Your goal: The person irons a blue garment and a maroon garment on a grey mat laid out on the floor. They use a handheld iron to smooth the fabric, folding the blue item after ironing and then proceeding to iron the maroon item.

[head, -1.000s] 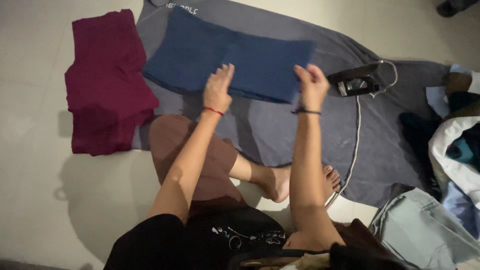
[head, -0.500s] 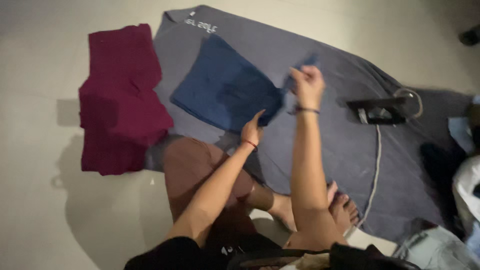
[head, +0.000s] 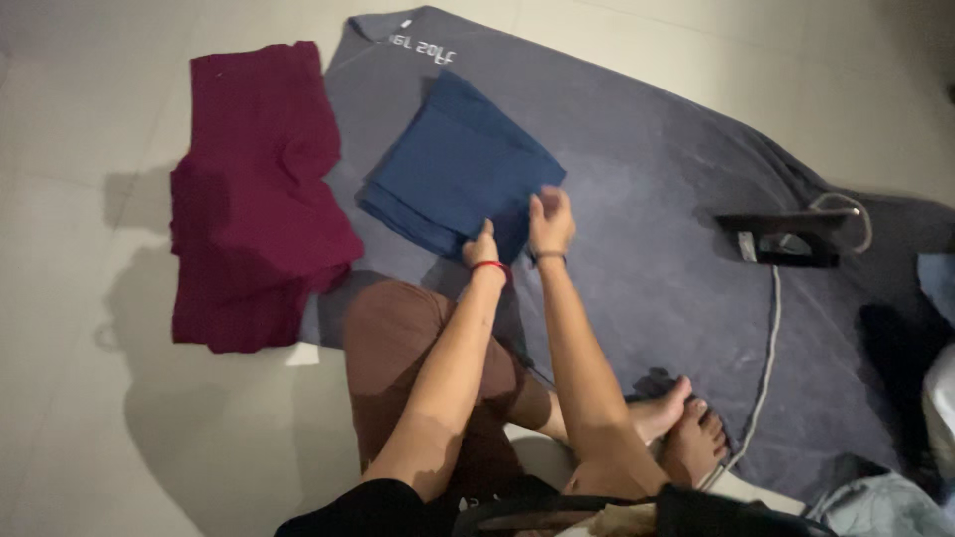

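Both arms are extended forward from the seated person, forearms nearly parallel and close together. The left hand (head: pixel 483 249) is laid at the near edge of a folded blue cloth (head: pixel 458 164), fingers held together and pressed on the fabric; a red band is worn at that wrist. The right hand (head: pixel 550 221) is set just beside it at the cloth's near right corner, fingers curled on the fabric; whether the edge is pinched cannot be told. A dark band is worn at its wrist.

The blue cloth is found folded to a rough square, lying toward the far left part of a grey blanket (head: pixel 657 259) spread on the tiled floor. White lettering is seen at the blanket's far left corner. A maroon garment (head: pixel 254 189) lies off the blanket's left edge, overlapping it slightly. A dark iron (head: pixel 786 239) stands near the blanket's right edge, its pale cord (head: pixel 768 358) trailing toward the near edge.
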